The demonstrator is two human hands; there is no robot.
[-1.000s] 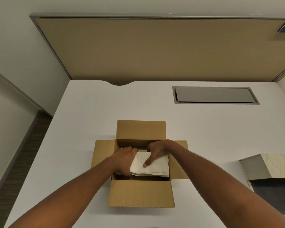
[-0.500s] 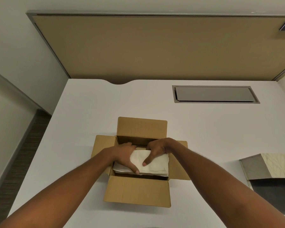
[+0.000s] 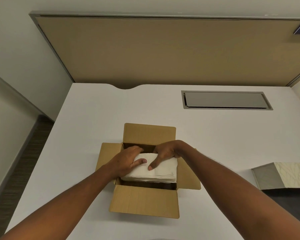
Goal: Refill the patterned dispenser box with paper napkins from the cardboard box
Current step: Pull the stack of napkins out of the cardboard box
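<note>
An open cardboard box (image 3: 144,201) stands on the white desk with all flaps folded out. A stack of white paper napkins (image 3: 160,172) sits at the box's mouth, raised above the rim. My left hand (image 3: 126,161) grips the stack's left end, thumb lying on top. My right hand (image 3: 166,153) holds the far right part, thumb pressed on the top sheet. The patterned dispenser box (image 3: 287,175) lies open at the right edge, its pale patterned lid and grey inside showing; part of it is cut off by the frame.
The white desk (image 3: 80,135) has a grey cable hatch (image 3: 225,100) set into it at the back right. A tan partition panel (image 3: 163,52) rises behind the desk. The desk's left edge drops to a dark floor (image 3: 16,170).
The napkin stack has risen from inside the cardboard box. My left hand moved from the stack's side onto its top edge, and the box shifted slightly.
</note>
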